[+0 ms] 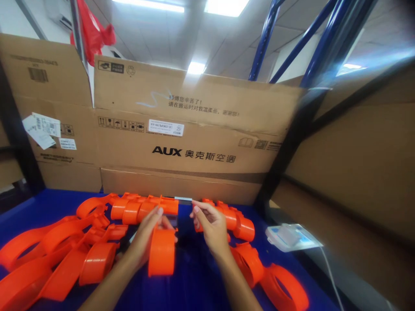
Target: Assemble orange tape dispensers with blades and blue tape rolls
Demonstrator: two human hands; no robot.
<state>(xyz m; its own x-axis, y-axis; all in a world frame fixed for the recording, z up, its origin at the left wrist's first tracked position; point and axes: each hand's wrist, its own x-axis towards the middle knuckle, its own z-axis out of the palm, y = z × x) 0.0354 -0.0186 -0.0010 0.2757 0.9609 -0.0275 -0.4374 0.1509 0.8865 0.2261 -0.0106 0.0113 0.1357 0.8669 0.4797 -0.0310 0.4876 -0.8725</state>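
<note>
My left hand (146,235) grips an orange plastic tape dispenser (161,250) by its round body, holding it over the blue table (191,280). My right hand (209,224) is just to the right of it, fingers pinched near a thin strip (183,199) at the dispenser's top edge; whether it grips the strip cannot be told. More orange dispensers (65,255) lie piled to the left. Others (256,263) lie to the right, under and behind my right forearm.
A large brown AUX cardboard box (194,142) stands across the back of the table. A white packet (292,236) with a cable lies at the right edge. Blue shelf posts (266,39) rise behind, and cardboard sheets (363,164) line the right side.
</note>
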